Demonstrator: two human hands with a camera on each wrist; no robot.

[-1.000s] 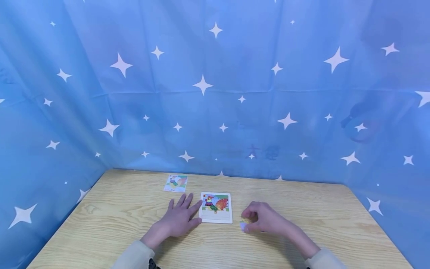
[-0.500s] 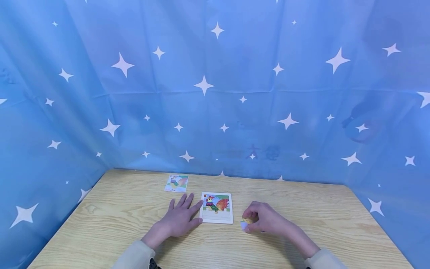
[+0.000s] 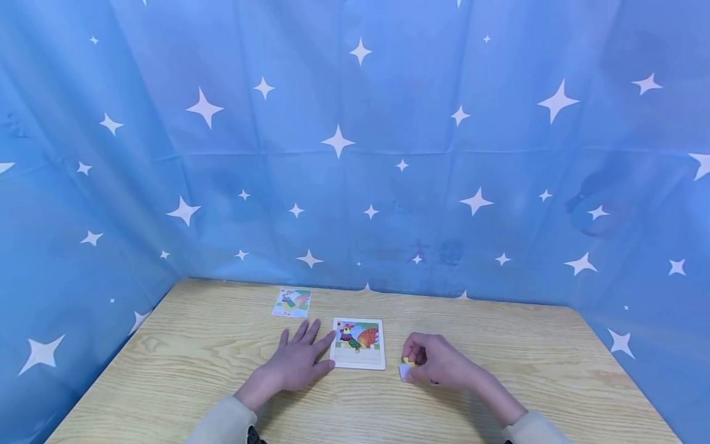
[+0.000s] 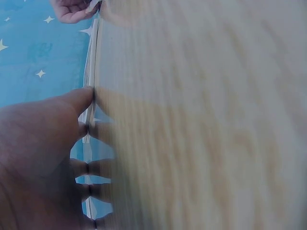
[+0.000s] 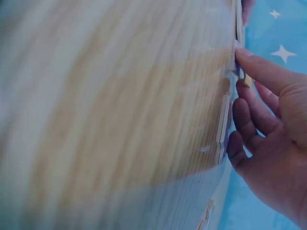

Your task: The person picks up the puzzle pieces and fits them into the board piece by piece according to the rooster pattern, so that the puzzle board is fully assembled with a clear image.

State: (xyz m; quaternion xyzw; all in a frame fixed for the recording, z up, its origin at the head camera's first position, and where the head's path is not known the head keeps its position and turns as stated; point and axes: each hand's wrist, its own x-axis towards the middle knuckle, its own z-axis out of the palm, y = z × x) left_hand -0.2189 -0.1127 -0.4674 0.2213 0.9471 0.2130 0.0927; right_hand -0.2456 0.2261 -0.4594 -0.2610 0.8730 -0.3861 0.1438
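My left hand [image 3: 299, 364] lies on the wooden table with its fingers spread. Its thumb and index finger touch the left edge of a white-framed puzzle board [image 3: 357, 365]. On that board a rooster picture fills the upper part, and the lower strip is bare white. To the right of the board, my right hand [image 3: 444, 364] pinches a small yellow and pale-blue puzzle piece [image 3: 407, 371] between thumb and fingers. The right wrist view has this piece [image 5: 242, 74] mostly behind the thumb. Another flat piece [image 5: 224, 127] lies on the table under the curled fingers of that hand.
A printed rooster card [image 3: 291, 303] lies behind my left hand. One more thin piece [image 5: 206, 215] shows at the bottom of the right wrist view. A blue star-patterned curtain [image 3: 355, 185] stands along the back and sides of the table [image 3: 222, 308].
The puzzle piece in my right hand has tilted, so more of its yellow and pale-blue face shows. The left hand has stayed in place on the board's edge.
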